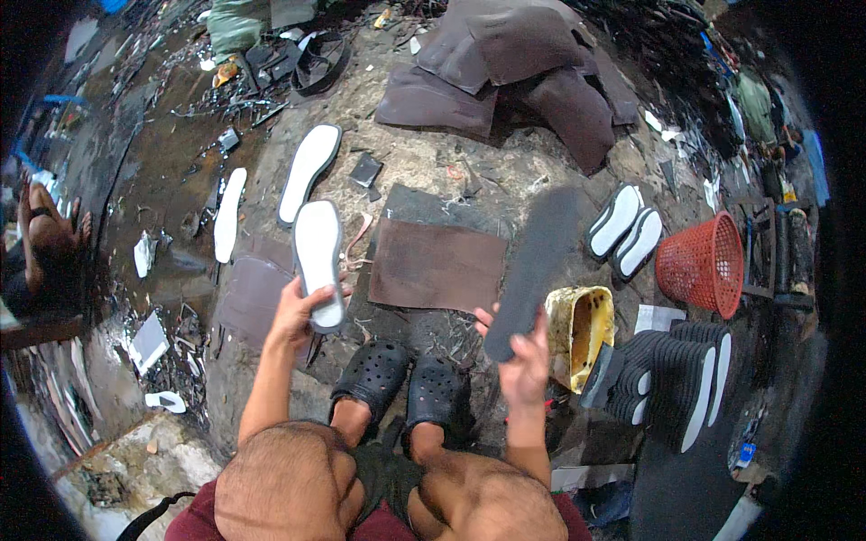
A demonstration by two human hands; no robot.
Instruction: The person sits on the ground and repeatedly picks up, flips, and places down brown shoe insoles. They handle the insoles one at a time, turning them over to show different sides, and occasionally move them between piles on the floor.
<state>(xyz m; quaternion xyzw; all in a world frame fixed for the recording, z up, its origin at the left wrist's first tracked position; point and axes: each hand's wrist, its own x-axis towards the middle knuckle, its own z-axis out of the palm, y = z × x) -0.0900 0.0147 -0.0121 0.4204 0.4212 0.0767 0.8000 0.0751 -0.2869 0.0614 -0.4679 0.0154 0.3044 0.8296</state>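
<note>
My left hand (294, 314) grips the heel end of a shoe sole (317, 243) with a white face and a dark rim, thumb on top. A plain dark grey shoe sole (539, 261) is in my right hand (523, 356), held near its lower end and tilted with its upper end away from me; that end is blurred. Both soles are apart, above the ground. Between them lies a brown rubber sheet (437, 266) over a darker piece. Beyond the left hand, another white-faced sole (309, 171) and a thin white insole (230, 215) rest on the ground.
A cut-open yellow container (582, 334), a red basket (702, 264) and stacked dark soles (677, 383) stand at the right. Two white-faced soles (624, 230) lie behind them. Brown sheets (505, 63) are heaped at the back. Another person's hand (68, 216) shows far left.
</note>
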